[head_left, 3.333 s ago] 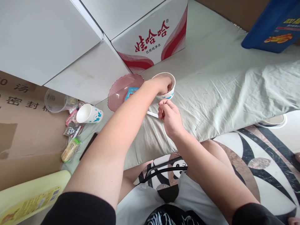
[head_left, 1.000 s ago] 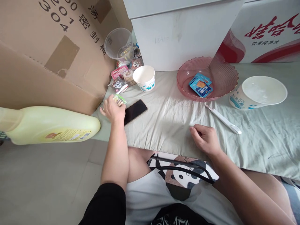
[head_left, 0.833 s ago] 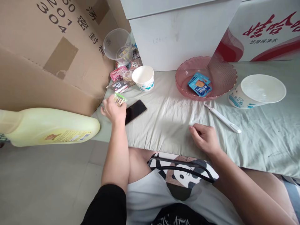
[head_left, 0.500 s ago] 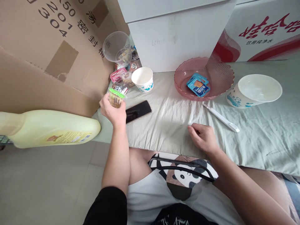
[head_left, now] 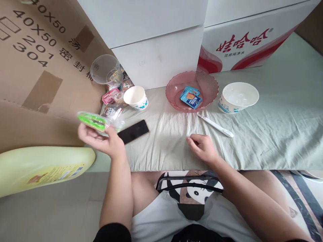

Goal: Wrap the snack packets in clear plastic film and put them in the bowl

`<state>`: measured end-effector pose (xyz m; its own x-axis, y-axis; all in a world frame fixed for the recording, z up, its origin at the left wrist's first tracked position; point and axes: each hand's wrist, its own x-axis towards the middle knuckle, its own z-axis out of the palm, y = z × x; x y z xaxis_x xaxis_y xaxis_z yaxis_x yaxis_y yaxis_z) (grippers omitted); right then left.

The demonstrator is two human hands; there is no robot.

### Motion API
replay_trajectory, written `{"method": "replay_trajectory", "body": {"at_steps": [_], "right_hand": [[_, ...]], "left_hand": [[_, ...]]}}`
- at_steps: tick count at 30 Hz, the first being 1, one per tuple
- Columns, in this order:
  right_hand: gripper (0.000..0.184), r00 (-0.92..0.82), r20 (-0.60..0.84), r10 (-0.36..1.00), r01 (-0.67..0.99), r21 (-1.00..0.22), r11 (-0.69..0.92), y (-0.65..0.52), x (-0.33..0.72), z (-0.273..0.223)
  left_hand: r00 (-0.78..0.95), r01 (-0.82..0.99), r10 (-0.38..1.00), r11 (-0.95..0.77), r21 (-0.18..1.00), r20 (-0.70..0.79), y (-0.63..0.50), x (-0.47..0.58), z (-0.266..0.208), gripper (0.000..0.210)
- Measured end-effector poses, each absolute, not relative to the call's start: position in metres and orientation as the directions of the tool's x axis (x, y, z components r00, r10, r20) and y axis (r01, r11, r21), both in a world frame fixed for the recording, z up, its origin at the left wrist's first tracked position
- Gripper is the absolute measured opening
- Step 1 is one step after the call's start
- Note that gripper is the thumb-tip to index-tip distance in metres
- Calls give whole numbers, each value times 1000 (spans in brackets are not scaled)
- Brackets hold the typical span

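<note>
My left hand (head_left: 102,141) is closed on a snack packet (head_left: 92,121) with a bright green face and clear crinkled wrap. It holds the packet above the table's left side, over the bottle and beside a black phone (head_left: 135,131). Just behind lie several small wrapped snacks (head_left: 112,111) and a white paper cup (head_left: 136,97). My right hand (head_left: 203,148) rests on the cloth in a loose fist, with nothing showing in it. Beyond that fist are a white utility knife (head_left: 215,126) and a pink glass bowl (head_left: 174,97) containing blue sachets (head_left: 191,96).
A larger paper tub (head_left: 239,97) stands at the right. A clear plastic tub (head_left: 101,72) sits on the snacks by a brown carton (head_left: 37,87). White boxes (head_left: 161,60) line the back. A pale yellow bottle (head_left: 45,164) lies on its side at the left.
My left hand has lifted the packet and turned it, so its green face now shows upward. The view has shifted to the right. My right hand stays in its fist.
</note>
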<state>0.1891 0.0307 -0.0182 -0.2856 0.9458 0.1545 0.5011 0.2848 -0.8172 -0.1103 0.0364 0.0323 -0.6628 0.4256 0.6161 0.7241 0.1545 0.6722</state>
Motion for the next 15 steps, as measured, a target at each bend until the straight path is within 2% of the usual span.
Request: {"method": "replay_trajectory", "body": {"at_steps": [2,3,4,6,7,10,12,15], "right_hand": [[39,-196,177,964,526,-811,256,34,198,-18],[36,-136,202,970,554,-796,243,37,203,-18],[30,-69,235,969,593,-771,230,40,208,-19],[16,74,306,949,704,-691,167,47,219,-23],[12,137,327,935,761,-639,112,49,224,-26],[30,208,285,935,871,-489,-44,54,236,-37],[34,158,223,962,900,-434,-47,53,242,-42],[26,50,209,977,898,-438,48,52,245,-43]], "left_hand": [[-710,510,568,9,860,416,38,-83,30,58],[-678,329,701,19,944,222,39,-68,27,57],[-602,119,798,54,991,28,39,-53,24,58],[-381,-229,895,152,961,-232,41,-29,18,63],[-273,-343,914,200,918,-301,42,-20,15,64],[-73,-520,915,305,798,-397,45,-11,12,59],[-24,-567,901,345,748,-433,46,-14,12,57],[8,-605,900,352,715,-436,46,-21,13,67]]}}
